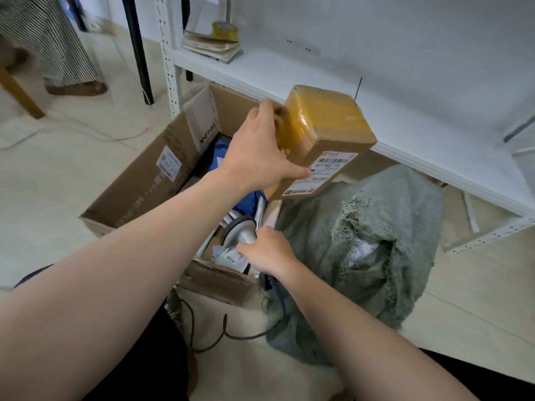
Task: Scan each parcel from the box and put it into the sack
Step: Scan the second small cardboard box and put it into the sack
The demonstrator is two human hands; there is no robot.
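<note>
My left hand grips a small brown cardboard parcel wrapped in yellow tape, lifted above the open cardboard box. Its white barcode label faces down and toward me. My right hand holds a grey handheld scanner low over the box's near corner, its head pointing left. Inside the box lie a blue bag and several white-labelled parcels, mostly hidden by my arms. The grey-green woven sack stands open to the right of the box, with something white inside its mouth.
A white metal shelf runs behind the box and sack, holding a stack of papers and a tape roll. The scanner's cable trails on the floor near me. A person in striped clothing stands at far left.
</note>
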